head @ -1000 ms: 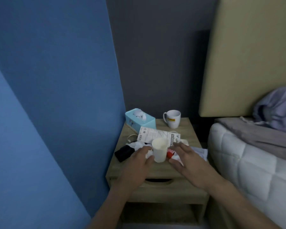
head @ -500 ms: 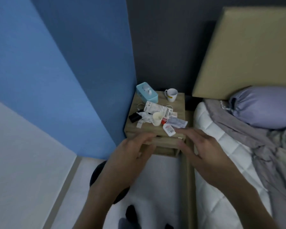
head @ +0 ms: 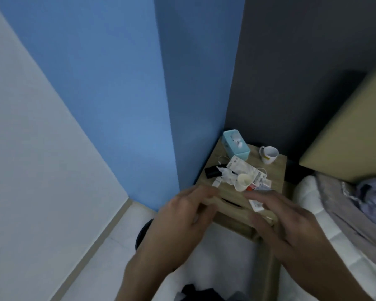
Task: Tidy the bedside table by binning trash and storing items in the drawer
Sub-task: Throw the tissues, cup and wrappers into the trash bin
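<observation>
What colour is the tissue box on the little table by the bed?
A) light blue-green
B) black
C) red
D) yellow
A: the tissue box standing at the back left corner of the bedside table is a pale teal, a light blue-green.
</observation>
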`<move>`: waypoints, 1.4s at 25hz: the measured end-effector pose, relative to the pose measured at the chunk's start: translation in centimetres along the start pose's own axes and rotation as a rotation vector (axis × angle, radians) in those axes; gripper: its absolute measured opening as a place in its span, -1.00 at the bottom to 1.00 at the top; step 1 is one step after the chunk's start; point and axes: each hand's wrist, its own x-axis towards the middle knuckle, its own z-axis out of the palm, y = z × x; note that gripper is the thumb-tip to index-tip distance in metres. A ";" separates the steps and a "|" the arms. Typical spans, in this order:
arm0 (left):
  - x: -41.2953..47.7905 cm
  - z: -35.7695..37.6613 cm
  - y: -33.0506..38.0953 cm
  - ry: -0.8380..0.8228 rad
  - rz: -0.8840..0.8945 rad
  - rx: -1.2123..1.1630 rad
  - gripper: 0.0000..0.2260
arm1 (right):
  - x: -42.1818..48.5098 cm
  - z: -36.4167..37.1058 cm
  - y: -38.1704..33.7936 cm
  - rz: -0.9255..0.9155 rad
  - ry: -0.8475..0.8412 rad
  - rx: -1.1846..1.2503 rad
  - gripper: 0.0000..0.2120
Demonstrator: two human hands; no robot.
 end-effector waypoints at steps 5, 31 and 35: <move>0.9 0.0 0.7 0.136 -0.121 0.051 -0.79 | 4.8 -0.2 2.3 -0.085 -0.145 0.120 -0.54; -1.1 37.0 -0.9 0.848 -0.740 0.253 -0.73 | 1.6 11.1 32.1 -0.972 -0.697 0.298 -0.68; -1.5 40.1 -3.9 0.839 -0.863 0.184 -0.73 | 0.1 15.6 34.7 -0.860 -0.843 0.241 -0.73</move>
